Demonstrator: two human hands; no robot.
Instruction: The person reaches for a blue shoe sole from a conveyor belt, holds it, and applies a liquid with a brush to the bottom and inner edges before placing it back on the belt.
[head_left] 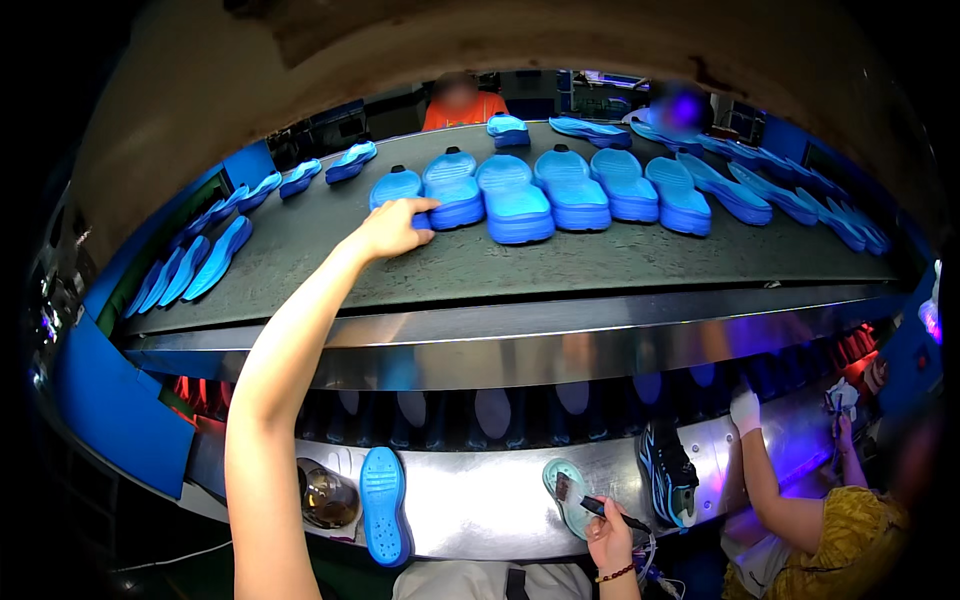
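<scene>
My left arm stretches across to a dark conveyor belt [460, 270]. There my left hand [393, 230] has its thumb and fingers closed round the near end of a blue shoe sole [396, 186], the leftmost in a row of several blue soles [515, 200]. Down at the metal ledge, my right hand [610, 540] grips a brush [618, 512] by its black handle. The brush head is over a pale green sole-shaped piece [575, 512]; whether it touches cannot be made out. Left of that, a single blue sole [383, 505] lies on the ledge, holes showing.
A jar of brownish liquid [330, 497] stands at the ledge's left end. A black shoe [668, 475] sits right of the brush. At the right, a co-worker's white-gloved hand [745, 410] reaches toward a lower dark row. More soles [220, 258] line both belt ends; people sit beyond.
</scene>
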